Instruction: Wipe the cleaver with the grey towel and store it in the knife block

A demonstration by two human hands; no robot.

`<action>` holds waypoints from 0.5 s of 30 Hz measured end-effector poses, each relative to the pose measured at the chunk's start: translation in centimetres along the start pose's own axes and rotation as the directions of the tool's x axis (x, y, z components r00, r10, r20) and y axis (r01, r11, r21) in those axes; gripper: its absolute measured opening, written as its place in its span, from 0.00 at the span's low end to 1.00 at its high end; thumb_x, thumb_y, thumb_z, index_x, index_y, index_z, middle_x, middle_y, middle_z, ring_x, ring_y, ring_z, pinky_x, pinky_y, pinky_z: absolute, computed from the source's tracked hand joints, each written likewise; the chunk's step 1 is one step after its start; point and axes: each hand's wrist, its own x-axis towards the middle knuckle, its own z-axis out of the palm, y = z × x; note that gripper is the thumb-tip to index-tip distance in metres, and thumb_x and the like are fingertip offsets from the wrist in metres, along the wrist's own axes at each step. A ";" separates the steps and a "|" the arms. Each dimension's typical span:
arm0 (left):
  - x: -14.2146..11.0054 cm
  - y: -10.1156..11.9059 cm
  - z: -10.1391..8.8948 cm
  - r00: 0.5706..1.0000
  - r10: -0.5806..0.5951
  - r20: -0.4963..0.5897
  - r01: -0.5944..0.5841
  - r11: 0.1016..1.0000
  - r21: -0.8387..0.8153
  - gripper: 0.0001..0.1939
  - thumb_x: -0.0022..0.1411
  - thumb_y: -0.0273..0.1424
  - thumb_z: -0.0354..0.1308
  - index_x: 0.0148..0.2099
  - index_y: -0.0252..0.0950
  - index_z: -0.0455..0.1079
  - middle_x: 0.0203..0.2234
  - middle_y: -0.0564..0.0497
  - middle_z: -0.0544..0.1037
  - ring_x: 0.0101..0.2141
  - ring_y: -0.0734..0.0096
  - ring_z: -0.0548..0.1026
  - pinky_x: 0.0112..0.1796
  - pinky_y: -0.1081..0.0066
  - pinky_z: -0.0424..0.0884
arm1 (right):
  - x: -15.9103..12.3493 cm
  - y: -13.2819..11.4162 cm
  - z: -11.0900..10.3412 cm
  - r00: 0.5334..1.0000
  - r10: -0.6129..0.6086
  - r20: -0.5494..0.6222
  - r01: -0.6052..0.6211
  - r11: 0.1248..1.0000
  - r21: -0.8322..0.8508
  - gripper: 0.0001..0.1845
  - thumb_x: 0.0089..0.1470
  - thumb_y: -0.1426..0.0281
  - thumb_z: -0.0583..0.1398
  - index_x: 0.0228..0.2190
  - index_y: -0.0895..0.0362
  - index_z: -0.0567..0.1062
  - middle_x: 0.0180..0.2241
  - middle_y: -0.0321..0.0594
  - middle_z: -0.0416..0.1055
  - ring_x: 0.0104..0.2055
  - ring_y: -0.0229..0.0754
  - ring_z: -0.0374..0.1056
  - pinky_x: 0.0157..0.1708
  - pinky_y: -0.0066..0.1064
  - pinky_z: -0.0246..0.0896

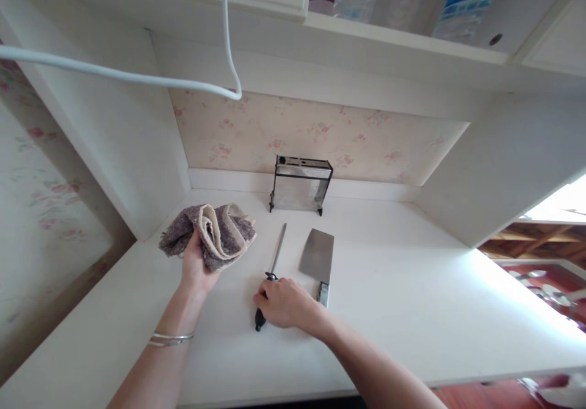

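A bunched grey-purple cloth (231, 229) with a pale border is gripped by my left hand (200, 265), held over the left part of the white counter (394, 287). My right hand (286, 302) is closed around the black handle of a sharpening steel (278, 250), whose thin rod points away from me. Just right of the steel lies a cleaver (319, 255), its broad blade flat on the counter. Part of the cleaver's handle passes behind my right forearm.
A metal knife block (302, 189) stands against the flowered back wall. White side panels (494, 159) flank the counter. Overhead, a shelf holds bottles (471, 0), and a white cable (137, 78) hangs at upper left. An open drawer (544, 281) shows at right.
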 end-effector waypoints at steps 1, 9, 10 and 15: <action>-0.1 -0.1 0.1 1.000 -0.012 0.002 0.012 1.000 0.013 0.18 0.64 0.39 0.52 0.56 0.47 0.68 0.46 0.49 0.79 0.50 0.54 0.73 0.51 0.43 0.64 | 0.1 0.1 0.0 1.000 0.019 -0.008 -0.019 1.000 0.011 0.21 0.60 0.63 0.47 0.40 0.59 0.77 0.38 0.51 0.77 0.41 0.51 0.74 0.38 0.38 0.64; -0.7 -0.7 1.0 0.996 -0.061 -0.057 0.066 0.994 0.090 0.17 0.66 0.38 0.49 0.52 0.42 0.71 0.39 0.49 0.81 0.46 0.56 0.76 0.50 0.47 0.68 | -1.6 0.7 0.4 0.992 0.051 -0.119 -0.044 0.997 0.067 0.23 0.61 0.56 0.46 0.44 0.46 0.76 0.39 0.43 0.78 0.41 0.51 0.74 0.36 0.36 0.63; -0.7 -0.7 1.0 0.996 -0.058 -0.069 0.064 0.994 0.091 0.17 0.66 0.38 0.49 0.52 0.41 0.72 0.38 0.49 0.82 0.46 0.56 0.76 0.50 0.48 0.68 | -2.1 0.7 0.4 0.988 0.057 -0.147 -0.049 0.997 0.062 0.23 0.62 0.55 0.45 0.46 0.44 0.75 0.38 0.43 0.78 0.40 0.51 0.75 0.35 0.36 0.63; -0.4 -0.7 0.4 0.996 -0.034 -0.078 0.044 0.991 0.126 0.16 0.65 0.36 0.49 0.52 0.43 0.72 0.37 0.50 0.82 0.46 0.54 0.77 0.50 0.47 0.69 | -4.8 0.7 -0.1 0.971 0.103 -0.217 -0.124 0.989 -0.083 0.22 0.62 0.57 0.45 0.41 0.49 0.75 0.30 0.47 0.78 0.32 0.53 0.75 0.29 0.36 0.63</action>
